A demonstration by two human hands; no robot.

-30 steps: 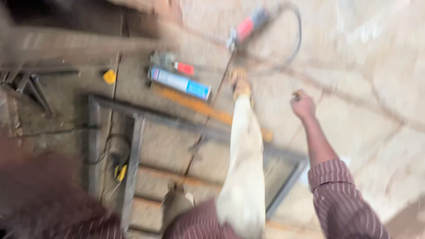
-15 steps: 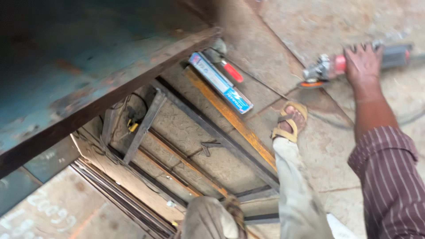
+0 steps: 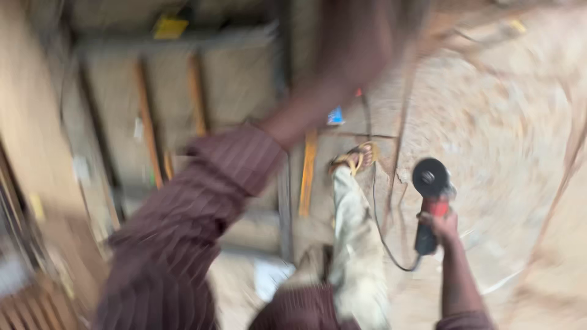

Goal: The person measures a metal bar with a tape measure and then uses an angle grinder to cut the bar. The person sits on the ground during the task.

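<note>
The right hand (image 3: 441,225) is closed around the body of a red-and-black angle grinder (image 3: 430,201), held right of the sandalled foot (image 3: 354,159). Its long axis runs up-frame, disc (image 3: 429,176) pointing away from the person. The left hand is blurred; its grip is unreadable.

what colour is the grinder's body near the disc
Red, on the angle grinder held in the right hand; head view.

Blurred yellow tag (image 3: 169,27) at top of frame, small blue package (image 3: 335,116) near centre
</note>
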